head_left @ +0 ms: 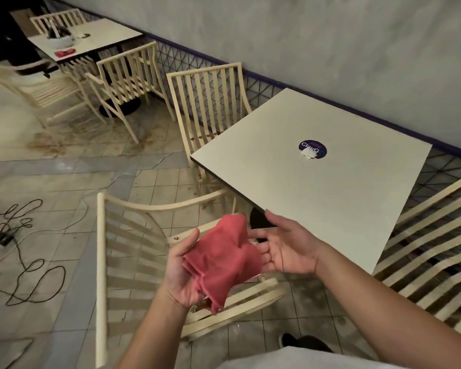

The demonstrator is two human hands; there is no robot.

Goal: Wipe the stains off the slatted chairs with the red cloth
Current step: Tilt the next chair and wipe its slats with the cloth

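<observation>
Step in hand: getting the red cloth [221,258] ready, no wiping yet. The cloth sits bunched between both hands, in the air and touching no chair. The left hand [183,270] is palm up under it with the thumb pressed on the cloth's near edge; its fingers are hidden beneath. The right hand [286,246] is flat and spread, fingertips against the cloth's right side, gripping nothing.

The nearest slatted chair [101,262] is directly below the hands, backrest to their left and seat slats under the wrists. The table [317,209] is just beyond and to the right of the right hand. Another slatted chair [423,262] is further right, well apart.

To do it well, probably fold the cloth into a flat pad with a clean face out, take it in one hand and steady the chair frame with the other. Wipe along each slat rather than across, so the cloth doesn't snag in the gaps. The stains on the slats are too small to place from here.
</observation>
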